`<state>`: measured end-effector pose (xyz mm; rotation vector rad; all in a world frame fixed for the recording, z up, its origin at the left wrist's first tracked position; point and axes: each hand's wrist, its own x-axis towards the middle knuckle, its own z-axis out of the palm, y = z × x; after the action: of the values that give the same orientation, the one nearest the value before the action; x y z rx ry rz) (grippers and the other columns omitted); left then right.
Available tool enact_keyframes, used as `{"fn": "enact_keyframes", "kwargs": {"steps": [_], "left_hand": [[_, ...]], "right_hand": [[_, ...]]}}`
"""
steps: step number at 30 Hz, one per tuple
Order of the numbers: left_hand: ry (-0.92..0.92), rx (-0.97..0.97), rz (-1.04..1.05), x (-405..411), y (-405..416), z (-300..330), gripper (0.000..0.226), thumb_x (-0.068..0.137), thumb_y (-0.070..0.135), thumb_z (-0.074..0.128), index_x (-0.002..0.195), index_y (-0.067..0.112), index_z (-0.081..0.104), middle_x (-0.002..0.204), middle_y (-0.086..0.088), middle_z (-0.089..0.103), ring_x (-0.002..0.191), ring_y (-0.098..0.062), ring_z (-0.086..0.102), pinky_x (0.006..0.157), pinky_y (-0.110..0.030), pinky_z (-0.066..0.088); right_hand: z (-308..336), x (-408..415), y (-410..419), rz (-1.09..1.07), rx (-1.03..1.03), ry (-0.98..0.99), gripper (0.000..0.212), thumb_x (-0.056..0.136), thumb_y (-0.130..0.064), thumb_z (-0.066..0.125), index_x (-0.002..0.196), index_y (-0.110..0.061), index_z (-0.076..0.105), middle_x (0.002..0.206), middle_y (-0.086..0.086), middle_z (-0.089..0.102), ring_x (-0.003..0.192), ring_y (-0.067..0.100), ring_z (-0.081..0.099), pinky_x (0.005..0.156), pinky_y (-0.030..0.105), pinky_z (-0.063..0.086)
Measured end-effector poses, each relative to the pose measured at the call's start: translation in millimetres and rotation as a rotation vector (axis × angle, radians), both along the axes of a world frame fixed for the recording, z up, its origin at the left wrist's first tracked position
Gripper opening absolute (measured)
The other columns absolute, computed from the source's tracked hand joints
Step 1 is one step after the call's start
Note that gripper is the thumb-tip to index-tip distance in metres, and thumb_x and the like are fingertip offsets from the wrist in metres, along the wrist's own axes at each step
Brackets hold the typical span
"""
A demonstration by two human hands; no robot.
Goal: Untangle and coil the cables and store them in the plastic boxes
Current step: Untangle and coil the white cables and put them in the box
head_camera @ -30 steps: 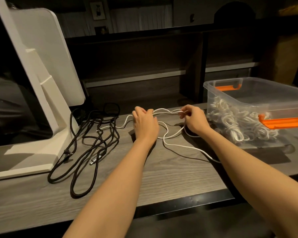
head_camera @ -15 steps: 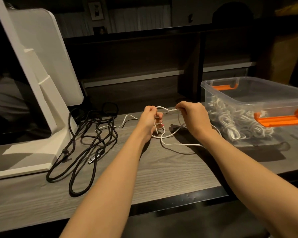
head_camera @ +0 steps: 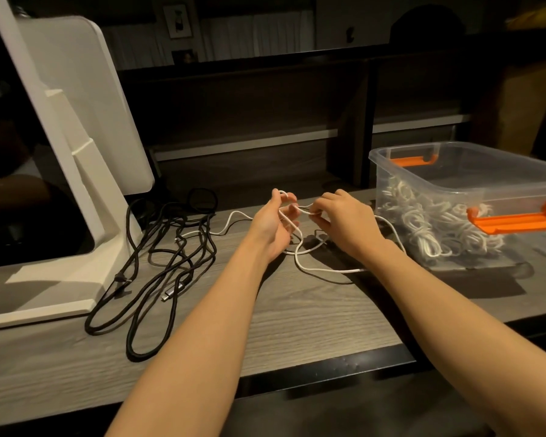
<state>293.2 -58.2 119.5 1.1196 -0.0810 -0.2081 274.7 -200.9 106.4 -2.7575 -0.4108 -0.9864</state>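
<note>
plastic box (head_camera: 473,171) cut off at right, white cable (head_camera: 325,270) end under forearm

Grey wood-grain table (head_camera: 297,316), black cables (head_camera: 158,257), white cable (head_camera: 316,269), plastic box (head_camera: 473,184), white stand (head_camera: 60,279)

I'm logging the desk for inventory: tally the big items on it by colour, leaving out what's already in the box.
White loose cable: 1
Black cable tangle: 1
Clear box with orange latches: 1
White stand: 1
Total: 4
</note>
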Motion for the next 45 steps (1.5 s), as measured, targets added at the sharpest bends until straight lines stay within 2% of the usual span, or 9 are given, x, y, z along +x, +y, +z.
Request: {"fn": "enact_keyframes", "kwargs": {"steps": [5, 8, 14, 21, 28, 33, 39, 42, 45], "left_hand": [[0.058, -0.198, -0.089, -3.3, -3.1, 4.8, 0.051, 0.106, 0.042, 0.022, 0.07, 0.013, 0.044, 0.051, 0.002, 0.035, 0.047, -0.011, 0.038, 0.07, -0.028, 0.05], [0.115, -0.187, -0.082, -3.0, 1.1, 4.4, 0.051, 0.105, 0.044, 0.024, 0.069, 0.014, 0.042, 0.046, 0.005, 0.03, 0.036, -0.006, 0.024, 0.042, -0.018, 0.034], [0.017, 0.36, 0.02, -0.2, 3.4, 3.0, 0.048, 0.106, 0.043, 0.022, 0.07, 0.017, 0.039, 0.056, 0.004, 0.037, 0.039, -0.005, 0.024, 0.037, -0.017, 0.02], [-0.225, 0.853, -0.057, -3.9, -10.4, 3.2, 0.048, 0.107, 0.036, 0.02, 0.072, 0.016, 0.045, 0.064, -0.002, 0.046, 0.051, -0.009, 0.041, 0.049, -0.019, 0.034], [-0.098, 0.633, -0.32, -3.5, -6.6, 3.5, 0.055, 0.102, 0.054, 0.022, 0.066, 0.016, 0.037, 0.054, 0.005, 0.035, 0.043, -0.006, 0.031, 0.043, -0.017, 0.029], [-0.299, 0.818, -0.279, -5.9, -4.3, 2.5, 0.041, 0.104, 0.045, 0.033, 0.073, 0.02, 0.042, 0.06, 0.006, 0.037, 0.05, -0.007, 0.03, 0.047, -0.015, 0.027], [-0.258, 0.561, 0.045, 6.6, 5.7, -6.2, 0.043, 0.106, 0.037, 0.029, 0.09, 0.012, 0.06, 0.062, 0.003, 0.038, 0.05, -0.007, 0.03, 0.044, -0.017, 0.025], [-0.153, 0.357, 0.085, 5.1, 5.1, -7.7, 0.035, 0.104, 0.037, 0.036, 0.122, 0.02, 0.061, 0.085, -0.002, 0.051, 0.053, -0.005, 0.033, 0.046, -0.015, 0.03], [-0.045, 0.053, 0.016, 2.9, 1.9, -2.5, 0.036, 0.105, 0.037, 0.034, 0.117, 0.024, 0.065, 0.097, -0.002, 0.057, 0.069, -0.008, 0.043, 0.061, -0.019, 0.035]], "right_hand": [[-5.0, 3.2, 3.1, -0.133, 0.035, 0.147, 0.014, 0.093, -0.017, 0.056, 0.105, -0.019, 0.065, 0.112, 0.001, 0.062, 0.107, 0.021, 0.051, 0.08, 0.034, 0.045], [-8.6, 5.9, -6.8, -0.193, 0.122, 0.212, 0.016, 0.095, -0.02, 0.056, 0.106, -0.018, 0.066, 0.108, 0.006, 0.066, 0.11, 0.024, 0.05, 0.086, 0.037, 0.044], [0.1, 1.5, -9.2, -0.124, 0.347, 0.049, 0.032, 0.09, -0.041, 0.061, 0.101, -0.014, 0.073, 0.09, 0.001, 0.069, 0.096, 0.016, 0.052, 0.095, 0.039, 0.035], [1.2, -4.2, 1.7, -0.011, 0.21, -0.089, 0.024, 0.092, -0.029, 0.06, 0.085, -0.008, 0.066, 0.076, 0.009, 0.066, 0.068, 0.018, 0.054, 0.063, 0.031, 0.041], [5.1, -4.3, 1.8, -0.033, 0.188, -0.009, 0.018, 0.096, -0.021, 0.053, 0.107, -0.007, 0.058, 0.101, 0.01, 0.064, 0.096, 0.024, 0.056, 0.092, 0.035, 0.035], [3.8, 0.1, -5.5, -0.042, 0.226, 0.047, 0.018, 0.094, -0.021, 0.057, 0.107, -0.009, 0.06, 0.104, 0.008, 0.063, 0.101, 0.024, 0.055, 0.095, 0.038, 0.035], [-0.3, 1.4, -20.8, -0.086, 0.21, 0.118, 0.021, 0.098, -0.026, 0.05, 0.104, -0.016, 0.067, 0.098, 0.0, 0.066, 0.102, 0.022, 0.054, 0.093, 0.038, 0.034], [-0.1, 2.1, -18.5, -0.107, 0.139, 0.253, 0.024, 0.1, -0.025, 0.045, 0.11, -0.019, 0.066, 0.1, -0.001, 0.065, 0.107, 0.023, 0.055, 0.095, 0.04, 0.034], [-2.4, 5.8, -13.4, -0.149, 0.049, 0.394, 0.022, 0.099, -0.022, 0.048, 0.114, -0.023, 0.065, 0.111, 0.003, 0.066, 0.11, 0.025, 0.058, 0.101, 0.043, 0.036]]}}
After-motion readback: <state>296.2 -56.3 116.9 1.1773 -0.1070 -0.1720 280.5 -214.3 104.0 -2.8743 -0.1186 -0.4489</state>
